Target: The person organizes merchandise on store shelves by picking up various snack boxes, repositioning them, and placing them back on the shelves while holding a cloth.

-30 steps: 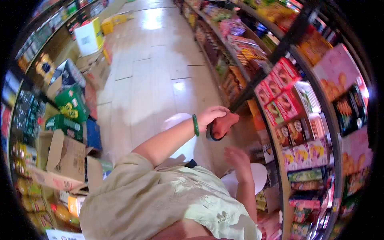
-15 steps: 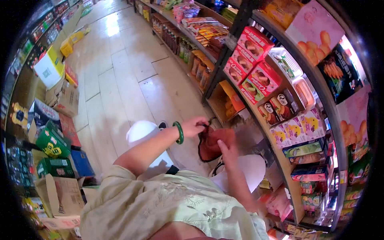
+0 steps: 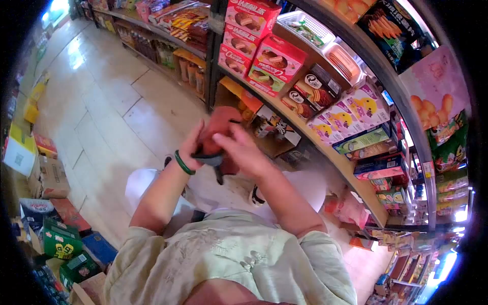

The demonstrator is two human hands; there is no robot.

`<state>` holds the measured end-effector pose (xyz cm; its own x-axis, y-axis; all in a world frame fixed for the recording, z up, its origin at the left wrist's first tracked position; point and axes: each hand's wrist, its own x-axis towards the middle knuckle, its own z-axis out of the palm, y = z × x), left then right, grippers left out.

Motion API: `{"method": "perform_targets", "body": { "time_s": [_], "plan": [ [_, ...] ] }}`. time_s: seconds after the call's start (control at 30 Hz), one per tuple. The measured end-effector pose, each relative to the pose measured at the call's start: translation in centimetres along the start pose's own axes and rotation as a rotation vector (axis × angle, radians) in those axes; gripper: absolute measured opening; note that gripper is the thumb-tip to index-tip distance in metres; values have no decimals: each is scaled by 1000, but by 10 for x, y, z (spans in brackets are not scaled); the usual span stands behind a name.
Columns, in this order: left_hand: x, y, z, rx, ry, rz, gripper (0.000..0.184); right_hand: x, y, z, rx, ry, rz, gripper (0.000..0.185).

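A reddish-brown cloth (image 3: 223, 118) with dark edging is bunched between my hands, above my knees. My left hand (image 3: 191, 146), a green bangle (image 3: 183, 162) at its wrist, is closed on the cloth's left side. From the right, my right hand (image 3: 245, 152) grips the same cloth, its thumb lying across the front. A dark strip of the edging hangs down below the fingers. Folds and fingers hide part of the cloth, and its full shape cannot be made out.
On my right a shelf holds red snack boxes (image 3: 277, 60), purple-and-white boxes (image 3: 351, 114) and white plastic baskets (image 3: 306, 29). Cartons (image 3: 51, 178) and green boxes (image 3: 62, 239) stand along the left. A tiled aisle floor (image 3: 107, 117) runs between them.
The view has turned to the right. My hands have come closer together, and the cloth, spread between them before, is now bunched and folded.
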<state>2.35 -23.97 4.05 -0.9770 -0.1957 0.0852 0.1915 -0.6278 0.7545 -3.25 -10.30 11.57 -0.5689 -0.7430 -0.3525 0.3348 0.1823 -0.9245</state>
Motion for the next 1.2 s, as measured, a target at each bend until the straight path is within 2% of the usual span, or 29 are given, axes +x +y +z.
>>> {"method": "perform_targets", "body": {
  "time_s": [0.07, 0.1, 0.13, 0.17, 0.2, 0.23, 0.3, 0.33, 0.4, 0.43, 0.5, 0.53, 0.57, 0.63, 0.77, 0.87, 0.97, 1.07, 1.17, 1.2],
  "plan": [
    [-1, -6, -1, 188, -20, 48, 44, 13, 18, 0, -125, -242, -146, 31],
    [-1, -9, -1, 282, -27, 74, 42, 12, 15, -4, -133, -239, -136, 31],
    [6, -6, -9, 557, -141, 238, 41, 10, 9, -10, -404, -209, -267, 27],
    [3, -5, -7, 536, -158, 225, 41, 8, 5, -17, -672, -180, -394, 23],
    [-1, 0, -1, 514, -174, 213, 41, 16, 15, -33, -566, -221, -309, 20],
    [-5, 5, 5, 493, -191, 199, 41, 6, 2, -33, -340, -192, -131, 21],
    [-14, 14, -5, -207, -100, -219, 40, 11, 6, -59, -541, -80, -344, 22],
    [-10, 1, -24, -121, 33, -277, 39, 12, 7, -68, -546, -81, -334, 22],
    [-12, -8, -42, -67, 77, -279, 37, 14, 7, -84, -566, 138, -371, 26],
    [-13, -9, -43, -2, 119, -280, 36, 17, 9, -92, -570, 140, -365, 26],
    [-12, -19, -47, 18, 137, -267, 34, 28, 14, -108, -484, 330, -225, 29],
    [-12, -21, -47, 45, 156, -249, 33, 32, 15, -115, -651, 435, -260, 38],
    [-13, -21, -46, 44, 157, -251, 33, 36, 17, -118, -650, 435, -259, 38],
    [-14, -15, -33, 152, 215, -257, 33, 41, 16, -116, -751, 553, -493, 50],
    [-12, -18, -29, 172, 206, -258, 32, 64, 14, -116, -813, 628, -573, 53],
    [-13, -14, -23, 194, 242, -280, 32, 88, 19, -124, -809, 675, -482, 52],
    [-14, -14, -23, 247, 260, -309, 31, 105, 20, -128, -657, 622, -334, 62],
    [-16, -14, -24, 205, 283, -313, 32, 118, 24, -131, -692, 663, -359, 63],
    [-14, -24, -38, 258, 251, -304, 33, 122, 25, -131, -545, 553, -521, 62],
    [-14, -25, -36, 255, 244, -280, 34, 113, 18, -123, -639, 596, -481, 59]
  ]
}}
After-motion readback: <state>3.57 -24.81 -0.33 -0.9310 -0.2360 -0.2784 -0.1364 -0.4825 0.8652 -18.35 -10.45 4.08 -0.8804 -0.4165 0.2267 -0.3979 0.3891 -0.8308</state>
